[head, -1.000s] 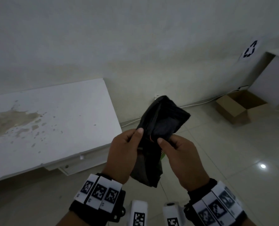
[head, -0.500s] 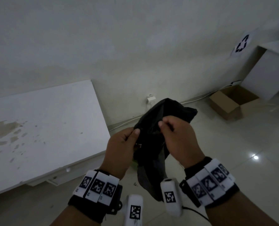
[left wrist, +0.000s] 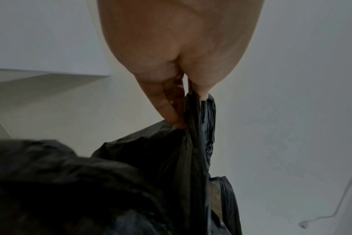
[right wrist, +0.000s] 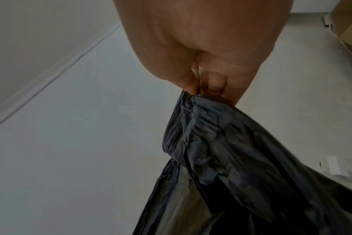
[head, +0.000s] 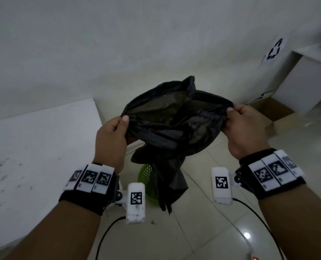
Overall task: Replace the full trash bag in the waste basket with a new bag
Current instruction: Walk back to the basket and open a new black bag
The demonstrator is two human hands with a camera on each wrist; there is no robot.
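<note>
A black trash bag (head: 174,124) hangs in the air in front of me, its mouth pulled wide between my two hands. My left hand (head: 116,132) pinches the left rim of the bag (left wrist: 199,127) between thumb and fingers. My right hand (head: 238,124) pinches the right rim of the bag (right wrist: 221,143) the same way. The bag's tail droops down over a green perforated waste basket (head: 146,179) on the floor, which is mostly hidden behind the bag and my left wrist.
A white stained table (head: 34,156) stands to the left against the wall. An open cardboard box (head: 274,111) and a white cabinet (head: 306,85) sit at the right. Black cables (head: 259,218) trail across the tiled floor.
My hands have moved apart, spreading the bunched bag's mouth open wide. The view has tilted down, so the green basket now shows beneath the bag.
</note>
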